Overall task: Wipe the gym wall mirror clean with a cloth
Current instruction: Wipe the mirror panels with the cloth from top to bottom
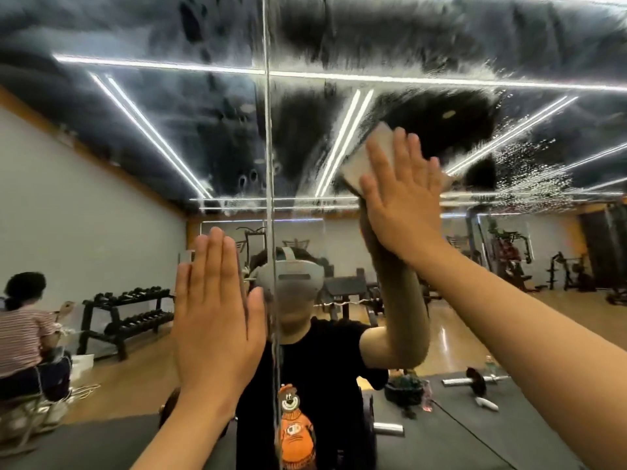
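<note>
The wall mirror (pixel 509 56) fills the view, wet and streaked with droplets in its upper half. A vertical seam (pixel 269 137) splits it into two panels. My right hand (pixel 403 201) is raised on the right panel, its straight fingers pressing a pale beige cloth (pixel 364 161) flat against the glass. The cloth shows above and to the left of my fingers. My left hand (pixel 219 320) lies flat on the left panel, lower down and just left of the seam, fingers straight and holding nothing.
The mirror reflects the gym behind me: a dumbbell rack (pixel 129 317), weight machines (pixel 512 256), dumbbells (pixel 475 379) lying on a dark mat, and a seated person in a striped shirt (pixel 23 330) at far left.
</note>
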Available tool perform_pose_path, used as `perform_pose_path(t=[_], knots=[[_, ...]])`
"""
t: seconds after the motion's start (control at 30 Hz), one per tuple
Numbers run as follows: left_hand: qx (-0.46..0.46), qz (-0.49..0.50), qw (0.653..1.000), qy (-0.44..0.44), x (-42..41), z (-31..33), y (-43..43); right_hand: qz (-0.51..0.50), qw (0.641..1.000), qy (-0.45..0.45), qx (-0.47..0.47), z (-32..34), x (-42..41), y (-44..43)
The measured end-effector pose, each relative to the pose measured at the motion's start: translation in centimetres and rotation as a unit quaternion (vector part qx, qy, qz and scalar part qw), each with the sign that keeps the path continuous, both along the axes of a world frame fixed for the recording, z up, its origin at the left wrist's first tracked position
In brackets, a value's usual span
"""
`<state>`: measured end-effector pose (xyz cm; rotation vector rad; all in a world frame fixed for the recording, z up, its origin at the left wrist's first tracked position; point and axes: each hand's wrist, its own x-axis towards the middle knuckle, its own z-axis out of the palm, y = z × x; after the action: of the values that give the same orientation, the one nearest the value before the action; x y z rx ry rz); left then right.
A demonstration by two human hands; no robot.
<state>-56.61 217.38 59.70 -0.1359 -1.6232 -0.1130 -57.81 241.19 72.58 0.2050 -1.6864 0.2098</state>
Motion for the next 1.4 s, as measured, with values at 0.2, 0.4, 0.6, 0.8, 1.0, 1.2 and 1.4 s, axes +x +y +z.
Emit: perform_pose_path(t=[0.2,0.4,0.6,0.8,1.0,1.2,1.4], knots=[[0.003,-0.026,1.0,0.016,0.0,0.0,-0.2,0.013,0.993,0.041,0.107,1.0,0.2,-10.6],[-0.002,-0.029,1.0,0.01,0.3,0.0,0.1,0.002,0.987,0.047,0.153,-3.1,0.1,-10.0],[0.002,-0.026,1.0,-0.008,0.5,0.1,-0.2,0.025,0.976,0.04,0.214,-9.2,0.0,-7.6],[0.01,-0.024,0.999,-0.026,0.7,0.2,-0.1,0.024,0.987,-0.001,0.162,-8.1,0.0,-0.7],[0.008,-0.023,1.0,-0.017,0.5,0.1,-0.1,-0.029,0.998,-0.052,-0.007,-6.0,-0.1,10.9],[0.013,-0.023,1.0,-0.015,0.3,0.0,-0.1,-0.02,0.997,-0.054,-0.046,-8.2,-0.3,12.1],[0.014,-0.063,0.997,-0.035,1.9,-3.6,2.8,-0.02,0.998,-0.06,-0.012,-16.0,0.2,10.2]])
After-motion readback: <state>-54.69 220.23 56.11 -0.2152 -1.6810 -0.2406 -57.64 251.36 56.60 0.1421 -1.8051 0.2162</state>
